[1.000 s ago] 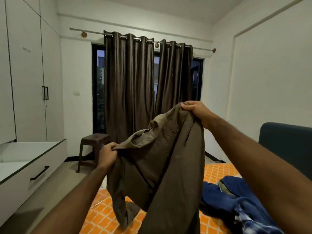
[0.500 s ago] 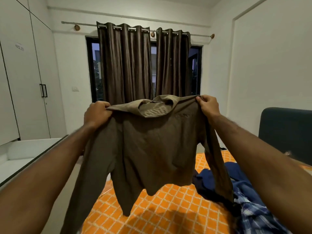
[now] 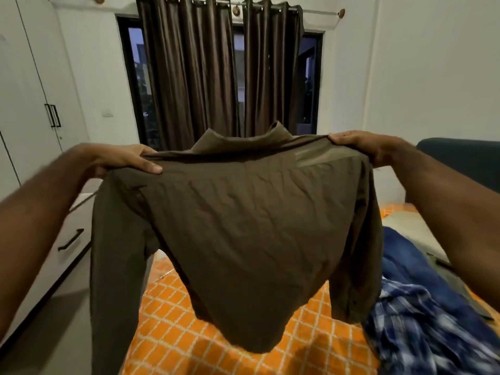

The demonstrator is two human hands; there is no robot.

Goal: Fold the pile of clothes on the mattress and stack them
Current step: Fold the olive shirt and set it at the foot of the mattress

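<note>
Scene: a person stands at the near edge of a mattress [image 3: 173, 315] w/ an orange lattice cover, airing out a brown shirt [image 3: 243, 226] before folding.
Shirt: held up by both shoulders, back panel toward the viewer, collar at the far top edge, sleeves dangling left & right, hem hanging above the mattress, not touching it as far as can be seen.
Pile: blue & plaid clothes [image 3: 422, 315] heaped on the mattress at right, just beside the shirt's right sleeve; none look folded yet.
Left hand [image 3: 127, 159]: grip holding the left shoulder seam, thumb pressed flat on the near side of the cloth, fingers behind it.
Right hand [image 3: 359, 144]: grip holding the right shoulder, knuckles up, fingers curled over the top edge.
Arms: both stretched fwd & spread apart, approx. level, cloth taut between them.
Doing it well: prob. best to keep the shoulders level, lower the shirt flat onto the bare orange patch left of the pile, front down, then smooth creases & fold sleeves in.
Risk: left sleeve hangs off the mattress edge; could drag on lowering.
Backdrop: dark curtains [image 3: 216, 71] on the far wall.
</note>
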